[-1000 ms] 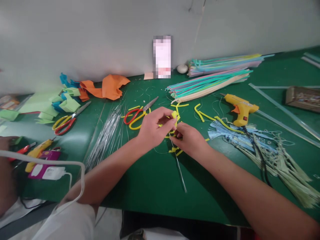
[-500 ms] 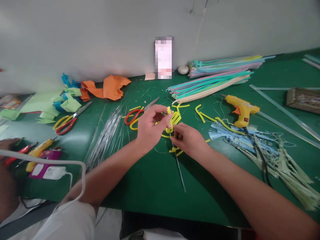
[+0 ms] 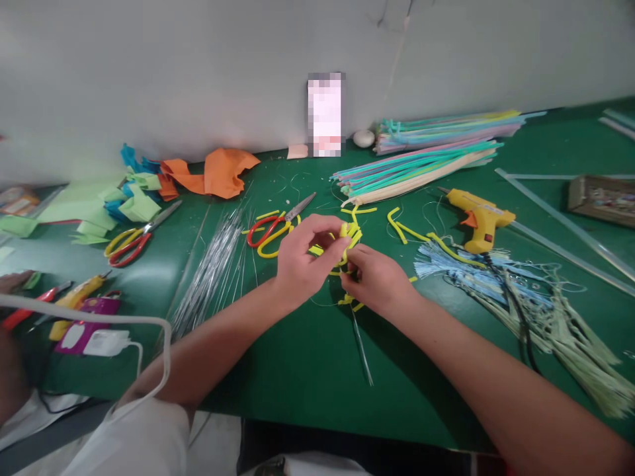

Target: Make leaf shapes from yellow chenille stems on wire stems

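Both my hands meet over the middle of the green table. My left hand pinches a bundle of yellow looped strips between thumb and fingers. My right hand grips the base of the same bundle, where a thin silver wire runs down toward me. Short yellow strip pieces lie on the table just behind the hands.
Red-and-yellow scissors lie left of my hands, another pair farther left. A bunch of silver wires, a yellow glue gun, coloured strip bundles, fringed tassels and paper scraps surround them. Another person's hand shows at far left.
My left hand raised a yellow strip upright, then bent it down over the bundle. My right hand stayed on the base and shifted slightly.
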`<state>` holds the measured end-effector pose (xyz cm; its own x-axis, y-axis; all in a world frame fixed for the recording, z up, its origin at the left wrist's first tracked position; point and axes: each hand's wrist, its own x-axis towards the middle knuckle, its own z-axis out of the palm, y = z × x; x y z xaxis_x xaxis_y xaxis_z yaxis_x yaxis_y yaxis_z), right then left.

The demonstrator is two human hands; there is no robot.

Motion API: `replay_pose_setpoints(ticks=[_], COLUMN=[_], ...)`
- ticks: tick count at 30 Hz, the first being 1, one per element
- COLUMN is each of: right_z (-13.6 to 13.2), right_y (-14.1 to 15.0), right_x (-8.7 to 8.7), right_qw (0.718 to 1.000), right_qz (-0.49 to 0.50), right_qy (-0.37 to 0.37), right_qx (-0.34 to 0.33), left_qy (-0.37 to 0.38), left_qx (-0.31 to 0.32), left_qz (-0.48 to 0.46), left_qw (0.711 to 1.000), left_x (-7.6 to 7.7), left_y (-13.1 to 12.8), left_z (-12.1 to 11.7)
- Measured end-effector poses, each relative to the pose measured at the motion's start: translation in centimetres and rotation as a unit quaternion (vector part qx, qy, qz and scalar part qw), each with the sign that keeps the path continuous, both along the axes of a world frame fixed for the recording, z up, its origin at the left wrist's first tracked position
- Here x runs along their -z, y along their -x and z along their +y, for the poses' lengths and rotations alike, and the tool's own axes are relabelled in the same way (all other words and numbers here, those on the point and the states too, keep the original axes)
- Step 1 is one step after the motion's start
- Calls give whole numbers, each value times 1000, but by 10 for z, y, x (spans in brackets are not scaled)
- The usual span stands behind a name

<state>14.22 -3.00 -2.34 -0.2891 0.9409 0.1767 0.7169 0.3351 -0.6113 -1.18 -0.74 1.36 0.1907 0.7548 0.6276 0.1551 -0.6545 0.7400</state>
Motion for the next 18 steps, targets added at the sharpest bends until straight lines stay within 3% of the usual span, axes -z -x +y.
replay_pose_setpoints(ticks=[10, 18], right_z=[0, -1], right_y=[-1, 0], right_x=[1, 1], right_qw=[1000, 1000], right_qz=[-11, -15], right_qy=[0, -6], right_qx=[-11, -5], left_qy=[34, 30], left_qx=[-18, -2], left_qz=[-55, 7], left_qw=[998, 1000], left_x=[-1, -7], left_y=[-5, 2], left_z=[0, 1])
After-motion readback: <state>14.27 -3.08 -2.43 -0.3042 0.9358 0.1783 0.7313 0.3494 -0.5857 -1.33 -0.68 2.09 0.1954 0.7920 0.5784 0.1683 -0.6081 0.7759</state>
